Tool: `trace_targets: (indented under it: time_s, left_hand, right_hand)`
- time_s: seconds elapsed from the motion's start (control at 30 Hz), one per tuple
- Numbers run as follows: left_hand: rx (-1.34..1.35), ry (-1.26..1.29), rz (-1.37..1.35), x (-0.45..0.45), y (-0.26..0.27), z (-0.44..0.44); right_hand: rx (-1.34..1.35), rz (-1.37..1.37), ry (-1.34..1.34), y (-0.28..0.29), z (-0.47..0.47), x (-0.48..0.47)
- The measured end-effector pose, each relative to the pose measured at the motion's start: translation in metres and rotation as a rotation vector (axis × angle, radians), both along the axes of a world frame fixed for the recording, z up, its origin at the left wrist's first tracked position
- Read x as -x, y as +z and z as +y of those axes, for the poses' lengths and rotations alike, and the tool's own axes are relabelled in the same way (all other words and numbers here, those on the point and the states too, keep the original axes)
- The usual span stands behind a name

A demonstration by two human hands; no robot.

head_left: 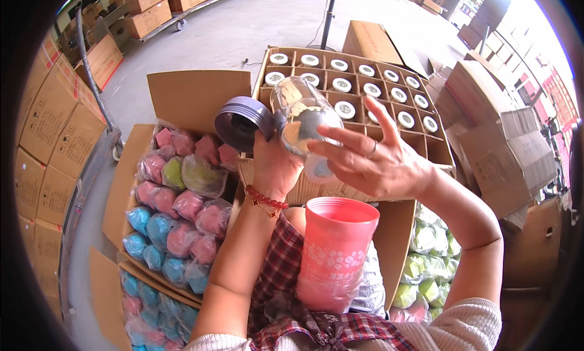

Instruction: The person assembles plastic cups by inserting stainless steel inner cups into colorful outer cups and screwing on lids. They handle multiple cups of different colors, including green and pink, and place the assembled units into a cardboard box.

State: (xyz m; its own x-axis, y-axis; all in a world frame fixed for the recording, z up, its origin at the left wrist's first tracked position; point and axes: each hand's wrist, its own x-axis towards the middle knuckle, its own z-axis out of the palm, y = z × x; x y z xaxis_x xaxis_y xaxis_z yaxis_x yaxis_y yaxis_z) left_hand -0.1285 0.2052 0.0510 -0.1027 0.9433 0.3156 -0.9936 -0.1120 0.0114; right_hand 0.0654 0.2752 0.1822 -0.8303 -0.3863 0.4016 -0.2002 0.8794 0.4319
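My left hand (278, 164) grips a dark grey-purple ribbed screw cap (242, 125) with its open side towards me. Against the same hand's fingers leans a clear cylindrical container (305, 109), tilted, with a dark patch near its lower end. Over that end reaches my right hand (378, 154), fingers spread. A translucent whitish round piece (319, 168) shows beneath its fingers; the thumb is hidden, so its grip is unclear. Upright at my lap stands a pink-red plastic cup (337, 250) with a threaded rim and a printed pattern, its top uncovered.
Ahead is a divided carton (346, 86) of white-topped jars. Boxes of bagged pink and blue pieces (178, 214) lie left, bagged green pieces (429, 259) right. Stacked cartons (59, 122) and a metal cart rail (91, 77) border the left; loose cardboard (506, 136) fills the right.
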Motion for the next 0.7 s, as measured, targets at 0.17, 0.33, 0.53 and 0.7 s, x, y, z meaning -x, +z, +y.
trace_targets:
  time_s: [0.17,0.33,0.53,0.7]
  left_hand:
    - [-0.059,-0.095,0.131,-0.029,0.009,0.002]
    - [0.076,-0.007,0.310,-0.061,0.016,-0.002]
    - [0.357,0.442,1.047,-0.074,0.011,-0.018]
    - [0.405,0.170,0.499,-0.038,-0.014,-0.025]
  right_hand:
    - [0.378,-0.162,-0.046,0.004,-0.005,-0.052]
    - [1.414,0.164,-0.255,-0.039,0.051,-0.043]
    - [2.078,-0.018,-0.127,-0.078,0.093,-0.010]
    - [1.851,-0.285,-0.145,-0.057,0.051,-0.023]
